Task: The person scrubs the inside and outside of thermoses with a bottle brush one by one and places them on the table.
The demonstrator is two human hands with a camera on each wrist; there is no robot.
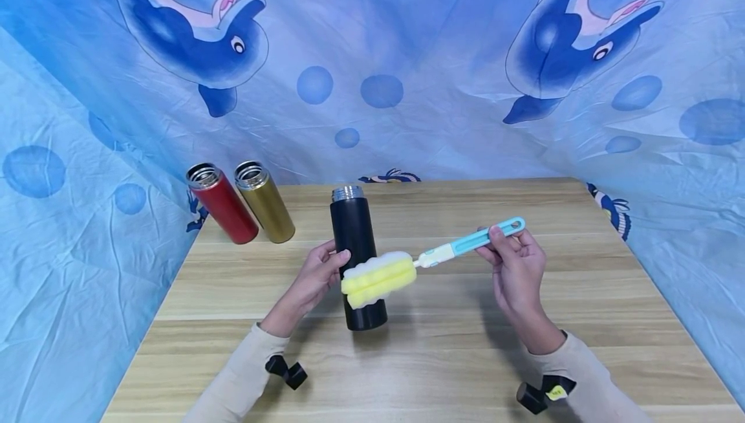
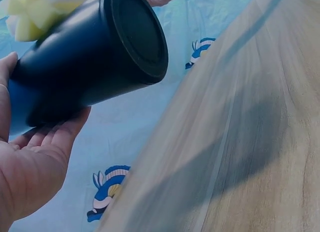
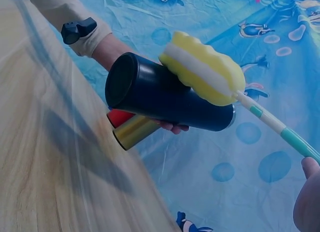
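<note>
In the head view my left hand (image 1: 317, 281) grips a black thermos bottle (image 1: 354, 229) around its middle. The bottle has no lid on, its steel neck points away from me, and the left wrist view shows its base (image 2: 140, 34) raised off the table. My right hand (image 1: 520, 268) pinches the blue handle of a bottle brush (image 1: 480, 240) near its looped end. The brush's yellow and white sponge head (image 1: 381, 279) lies across the outside of the bottle's lower half; whether it touches is hard to tell. In the right wrist view the sponge (image 3: 205, 69) overlaps the bottle's side (image 3: 165, 96).
A red bottle (image 1: 227, 206) and a gold bottle (image 1: 266, 203), both lidless, stand at the table's back left. The wooden table (image 1: 442, 358) ends at a blue cloth backdrop (image 1: 407, 125) printed with dolphins, which also hangs along both sides.
</note>
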